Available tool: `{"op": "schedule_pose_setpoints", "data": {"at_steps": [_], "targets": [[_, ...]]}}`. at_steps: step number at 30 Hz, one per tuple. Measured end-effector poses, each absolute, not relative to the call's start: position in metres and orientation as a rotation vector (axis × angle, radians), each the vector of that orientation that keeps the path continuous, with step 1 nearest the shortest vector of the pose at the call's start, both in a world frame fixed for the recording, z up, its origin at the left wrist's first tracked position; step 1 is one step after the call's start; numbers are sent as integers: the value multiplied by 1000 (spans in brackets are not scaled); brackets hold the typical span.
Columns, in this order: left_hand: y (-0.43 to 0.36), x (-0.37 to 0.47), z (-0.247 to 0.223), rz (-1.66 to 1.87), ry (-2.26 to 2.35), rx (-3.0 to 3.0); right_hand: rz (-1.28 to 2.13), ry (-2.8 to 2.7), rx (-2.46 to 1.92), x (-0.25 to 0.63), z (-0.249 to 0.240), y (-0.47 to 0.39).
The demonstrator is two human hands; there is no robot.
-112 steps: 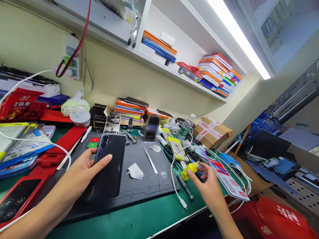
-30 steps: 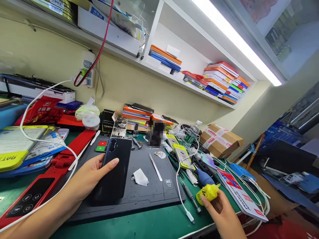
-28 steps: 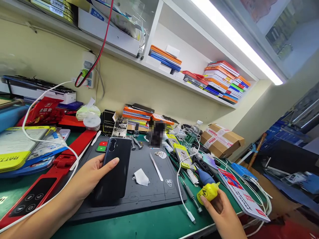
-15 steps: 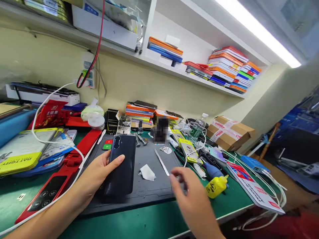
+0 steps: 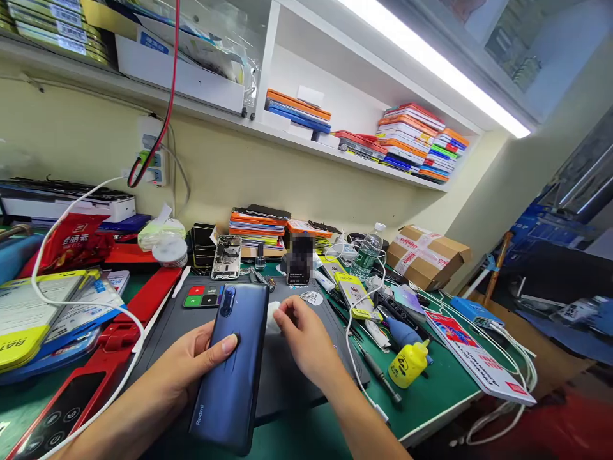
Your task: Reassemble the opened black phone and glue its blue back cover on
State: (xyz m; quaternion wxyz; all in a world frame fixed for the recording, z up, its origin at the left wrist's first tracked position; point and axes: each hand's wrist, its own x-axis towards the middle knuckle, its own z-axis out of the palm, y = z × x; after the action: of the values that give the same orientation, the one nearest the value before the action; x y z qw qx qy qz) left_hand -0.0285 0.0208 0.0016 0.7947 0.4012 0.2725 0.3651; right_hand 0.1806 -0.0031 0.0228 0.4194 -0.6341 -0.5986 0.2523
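A dark blue Redmi smartphone (image 5: 239, 370) is in my left hand (image 5: 205, 358), tilted with its back and camera block facing me. My left thumb lies across the back cover, and the other fingers are hidden behind it. Just right of the phone's upper edge, my right hand (image 5: 306, 338) has its thumb and fingers pinched on a crumpled white wipe (image 5: 272, 317). Part of the wipe is hidden behind the phone. Below both hands lies a dark grey work mat (image 5: 167, 332).
An opened phone (image 5: 227, 257) and another upright phone (image 5: 300, 262) stand at the back. To the right are a screwdriver (image 5: 380, 377), a yellow bottle (image 5: 408, 364), a water bottle (image 5: 368, 252) and a cardboard box (image 5: 426, 255). A red clamp tool (image 5: 115, 345) and white cable lie left.
My right hand has moved left and closed on the white wipe, lifting it toward the phone. The phone has come nearer and lower in view. The tweezers are no longer visible.
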Motion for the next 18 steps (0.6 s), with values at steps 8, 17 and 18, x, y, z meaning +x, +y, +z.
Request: {"op": "schedule_pose_setpoints", "data": {"at_steps": [8, 17, 18], "targets": [[20, -27, 1, 680, 588, 889, 705, -1473, -1270, 150, 20, 1], [17, -28, -4, 632, 523, 877, 596, -1464, -1303, 140, 8, -2], [17, -28, -5, 627, 524, 879, 593, -1442, -1321, 142, 8, 0]]}}
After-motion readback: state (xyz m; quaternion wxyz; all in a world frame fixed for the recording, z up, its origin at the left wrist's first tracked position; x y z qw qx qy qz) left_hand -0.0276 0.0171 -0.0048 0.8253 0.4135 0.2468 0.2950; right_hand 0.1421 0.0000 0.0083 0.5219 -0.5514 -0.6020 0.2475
